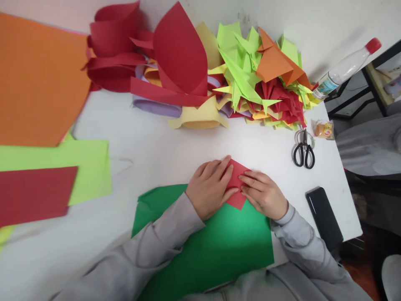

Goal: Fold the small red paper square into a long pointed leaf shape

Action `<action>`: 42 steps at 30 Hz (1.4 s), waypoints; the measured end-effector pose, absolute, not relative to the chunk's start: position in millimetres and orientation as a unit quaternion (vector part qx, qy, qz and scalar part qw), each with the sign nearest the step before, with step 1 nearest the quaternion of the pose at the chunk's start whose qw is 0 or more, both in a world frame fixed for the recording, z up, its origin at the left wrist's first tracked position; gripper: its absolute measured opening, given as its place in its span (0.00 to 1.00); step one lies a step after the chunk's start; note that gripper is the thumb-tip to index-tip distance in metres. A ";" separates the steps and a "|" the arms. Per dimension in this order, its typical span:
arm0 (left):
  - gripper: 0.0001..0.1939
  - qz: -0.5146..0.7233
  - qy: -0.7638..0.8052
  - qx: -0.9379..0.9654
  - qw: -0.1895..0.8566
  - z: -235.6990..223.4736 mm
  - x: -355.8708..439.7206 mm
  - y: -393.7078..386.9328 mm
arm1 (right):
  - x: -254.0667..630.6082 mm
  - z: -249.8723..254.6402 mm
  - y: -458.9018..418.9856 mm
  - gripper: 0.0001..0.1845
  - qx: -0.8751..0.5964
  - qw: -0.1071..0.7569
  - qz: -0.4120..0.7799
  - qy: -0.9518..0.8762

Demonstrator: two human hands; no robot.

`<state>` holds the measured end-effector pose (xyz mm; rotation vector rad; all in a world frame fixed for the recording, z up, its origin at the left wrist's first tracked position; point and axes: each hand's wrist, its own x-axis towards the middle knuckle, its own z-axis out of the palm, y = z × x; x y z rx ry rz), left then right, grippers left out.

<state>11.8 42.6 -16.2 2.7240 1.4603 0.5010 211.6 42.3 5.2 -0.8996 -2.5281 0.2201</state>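
A small folded piece of red paper (237,177) lies under my two hands, partly on the green sheet (225,238) and partly on the white table (266,148). My left hand (210,186) holds the paper's left side, its fingers along the edge and its thumb near the lower part. From the right, my right hand (265,192) grips the paper with bent fingers, the fingertips close to the left thumb. Parts of the paper are covered by the fingers.
Folded paper shapes (247,71) and curled red paper pieces (180,54) are heaped along the wall. Black-handled scissors (303,154), a phone (324,217), a wrapped snack (323,129) and a plastic bottle (344,69) are at right. Orange sheets (40,83) lie at left.
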 end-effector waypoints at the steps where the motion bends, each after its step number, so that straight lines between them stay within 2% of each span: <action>1: 0.26 0.162 0.466 0.870 0.005 -16.4 11.8 42.6 | 211.8 5.5 42.4 0.09 -0.324 0.219 0.081 -0.917; 17: 0.26 0.164 0.466 0.870 0.000 -14.7 12.7 43.0 | 216.9 3.6 41.7 0.09 -0.327 0.218 0.108 -0.913; 25: 0.27 0.155 0.467 0.870 0.000 -14.0 11.7 42.9 | 211.9 4.7 40.7 0.09 -0.352 0.210 0.069 -0.909; 31: 0.25 0.167 0.474 0.865 -0.003 -17.5 11.5 42.9 | 212.5 4.8 41.2 0.11 -0.353 0.207 0.066 -0.910; 42: 0.27 0.161 0.476 0.865 0.001 -15.6 14.4 43.4 | 212.4 3.1 40.3 0.10 -0.355 0.205 0.064 -0.910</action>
